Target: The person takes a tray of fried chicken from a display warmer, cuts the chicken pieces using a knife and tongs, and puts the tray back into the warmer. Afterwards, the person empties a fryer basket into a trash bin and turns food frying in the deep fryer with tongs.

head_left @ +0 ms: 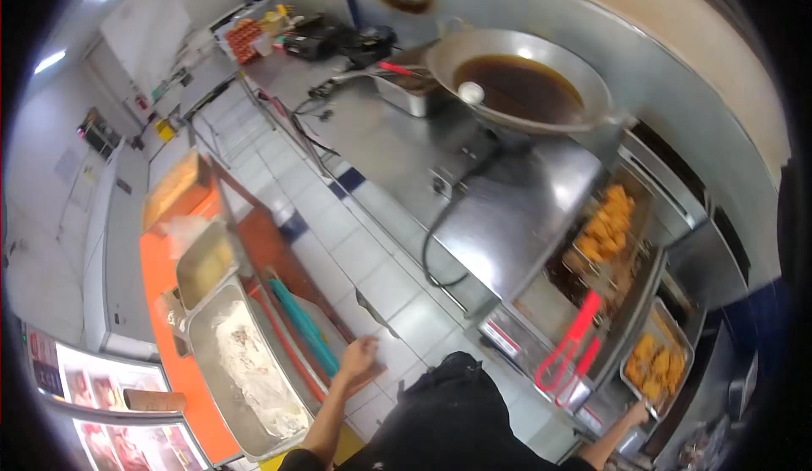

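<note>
My left hand (359, 357) hangs over the tiled floor, its fingers curled in, with nothing showing in them. It is nearest to a long teal object (303, 327) beside the orange counter. At the lower right, my right hand (636, 415) is closed at the near end of a metal tray (628, 376) of fried pieces (655, 368). A small shiny metal part sticks out at its fingers; I cannot tell what it belongs to. Left of that tray, two red-handled fryer baskets (568, 344) rest at the fryer, and one holds golden fried pieces (607, 224).
A wide wok (592, 82) of dark oil stands on the steel counter (381, 145) at the back. On the orange counter (213, 433) at left are a pan of white flour (254, 361) and a pan of pale liquid (207, 264). Tiled floor (397, 281) runs between the counters.
</note>
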### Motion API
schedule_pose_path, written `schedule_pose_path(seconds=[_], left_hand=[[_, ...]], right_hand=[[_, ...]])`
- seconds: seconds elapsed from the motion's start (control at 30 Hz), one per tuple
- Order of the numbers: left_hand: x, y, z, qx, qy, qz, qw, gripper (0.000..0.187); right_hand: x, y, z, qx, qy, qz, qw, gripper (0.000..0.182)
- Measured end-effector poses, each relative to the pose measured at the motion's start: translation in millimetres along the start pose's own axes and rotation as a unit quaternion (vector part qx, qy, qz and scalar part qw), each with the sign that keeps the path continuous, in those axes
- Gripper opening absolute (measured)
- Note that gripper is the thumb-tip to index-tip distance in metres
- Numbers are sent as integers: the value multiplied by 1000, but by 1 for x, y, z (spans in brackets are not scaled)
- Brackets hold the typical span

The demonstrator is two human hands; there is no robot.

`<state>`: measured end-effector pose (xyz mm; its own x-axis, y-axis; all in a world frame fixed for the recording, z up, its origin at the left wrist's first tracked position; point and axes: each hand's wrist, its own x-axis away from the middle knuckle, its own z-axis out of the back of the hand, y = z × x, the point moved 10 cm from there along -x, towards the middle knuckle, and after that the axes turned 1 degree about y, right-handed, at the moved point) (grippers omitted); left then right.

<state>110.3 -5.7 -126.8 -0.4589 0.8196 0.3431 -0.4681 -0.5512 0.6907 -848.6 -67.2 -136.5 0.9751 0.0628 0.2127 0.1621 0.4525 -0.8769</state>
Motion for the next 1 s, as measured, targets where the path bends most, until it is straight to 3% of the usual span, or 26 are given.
schedule_pose_path(seconds=[0.07, 0.13, 0.23, 0.33, 0.47, 0.57, 0.67, 0.7, 0.87, 1.0], left_hand=[[-61, 47, -9, 70, -32, -37, 996, 32], [-104, 115, -8, 77, -63, -91, 991, 31], [-174, 175, -18, 44, -141, -160, 976, 33], [-242, 219, -1, 5, -154, -219, 964, 32], [-307, 260, 65, -85, -165, -258, 948, 31], [-354, 281, 123, -13, -183, -254, 950, 28], [-411, 309, 192, -6, -141, -264, 954, 27], [-438, 319, 213, 19, -119, -276, 954, 27], [-558, 426, 304, -35, 20, -401, 915, 23], [-709, 473, 304, -123, 34, -472, 872, 20]], right_hand=[[118, -75, 19, 143, 124, 273, 943, 46], [211, -70, 5, 48, 82, 380, 920, 33], [319, 0, -44, 115, -16, 385, 916, 25], [394, 31, -87, 199, -66, 410, 887, 24], [419, -9, -120, 273, -39, 450, 849, 24], [428, -44, -121, 314, 22, 471, 824, 26], [512, -119, -118, 387, 91, 549, 735, 28], [524, -127, -120, 387, 116, 552, 730, 26], [606, -145, -151, 331, 212, 527, 754, 19], [682, -116, -185, 298, 208, 457, 811, 19]])
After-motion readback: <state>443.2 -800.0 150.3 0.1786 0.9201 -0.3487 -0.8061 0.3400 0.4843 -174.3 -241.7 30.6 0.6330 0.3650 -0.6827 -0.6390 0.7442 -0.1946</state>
